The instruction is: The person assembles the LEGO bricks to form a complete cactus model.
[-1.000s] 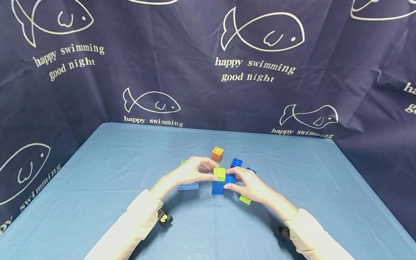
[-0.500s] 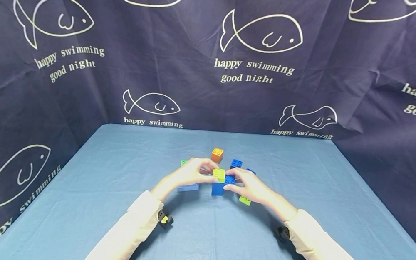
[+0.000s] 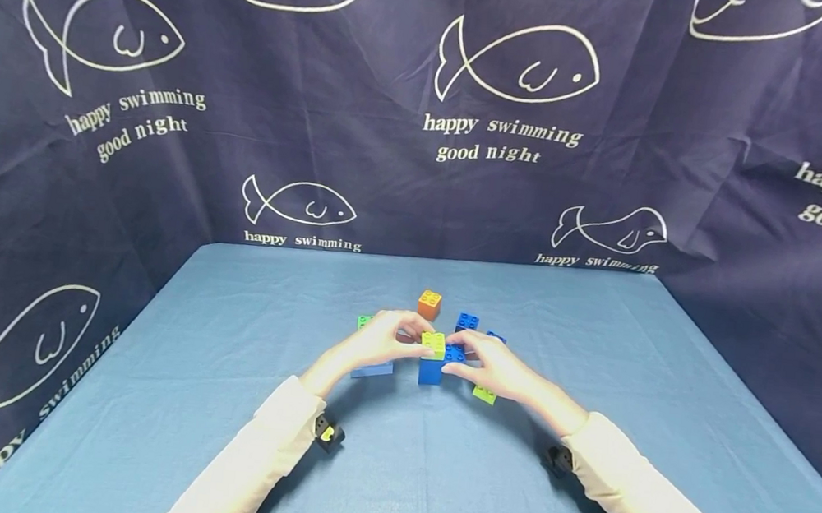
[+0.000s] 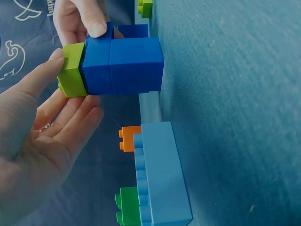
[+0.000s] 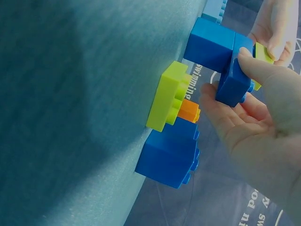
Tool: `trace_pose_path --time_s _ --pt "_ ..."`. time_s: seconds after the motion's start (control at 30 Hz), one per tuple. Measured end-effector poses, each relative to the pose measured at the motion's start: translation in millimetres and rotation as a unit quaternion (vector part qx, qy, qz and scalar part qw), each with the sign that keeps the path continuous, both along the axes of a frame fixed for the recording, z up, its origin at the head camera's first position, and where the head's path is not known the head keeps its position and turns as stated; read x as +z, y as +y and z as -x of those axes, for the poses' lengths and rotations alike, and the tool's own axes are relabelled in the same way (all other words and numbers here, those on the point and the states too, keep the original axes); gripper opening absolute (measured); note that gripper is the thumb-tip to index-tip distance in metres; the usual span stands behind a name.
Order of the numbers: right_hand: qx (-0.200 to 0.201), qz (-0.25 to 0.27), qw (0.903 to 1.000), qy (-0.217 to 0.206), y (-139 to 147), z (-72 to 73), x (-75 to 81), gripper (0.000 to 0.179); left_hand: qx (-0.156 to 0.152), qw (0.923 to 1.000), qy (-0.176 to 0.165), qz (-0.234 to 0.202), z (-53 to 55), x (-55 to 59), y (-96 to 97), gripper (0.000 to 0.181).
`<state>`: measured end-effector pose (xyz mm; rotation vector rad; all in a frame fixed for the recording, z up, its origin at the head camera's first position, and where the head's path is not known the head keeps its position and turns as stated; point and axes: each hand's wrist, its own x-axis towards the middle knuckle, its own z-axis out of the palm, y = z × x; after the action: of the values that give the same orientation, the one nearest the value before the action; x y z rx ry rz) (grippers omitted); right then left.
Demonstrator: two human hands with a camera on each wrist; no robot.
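My left hand point(image 3: 382, 338) pinches a small lime-green toy brick point(image 4: 73, 70) between thumb and fingers. That brick sits at the top of a stack, slightly tilted, with a thin gap showing beneath it in the left wrist view. Under it lies a flat blue brick point(image 5: 235, 70), which juts out to the right over a taller blue block point(image 4: 136, 66) standing on the table. My right hand point(image 3: 497, 366) grips the jutting end of the flat blue brick, thumb in front and fingers behind. Fingers partly hide both bricks in the head view.
An orange brick point(image 3: 429, 304) stands behind the stack. To the left are a long light-blue brick point(image 4: 164, 174) and a green brick point(image 4: 129, 206). Another lime-green brick point(image 5: 168, 96) and blue bricks point(image 5: 167, 153) lie to the right on the blue tablecloth point(image 3: 405, 471).
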<state>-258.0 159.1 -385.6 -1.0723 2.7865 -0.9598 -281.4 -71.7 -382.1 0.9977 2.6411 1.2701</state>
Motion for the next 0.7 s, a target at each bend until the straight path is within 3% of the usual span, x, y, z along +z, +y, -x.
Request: trace_pose_path --time_s 0.7 --pt "-0.006 -0.013 0.9997 0.019 -0.7 0.9 0.4 0.042 -0.011 0.9998 0.013 -0.006 1.6 -0.7 2.1 0.026"
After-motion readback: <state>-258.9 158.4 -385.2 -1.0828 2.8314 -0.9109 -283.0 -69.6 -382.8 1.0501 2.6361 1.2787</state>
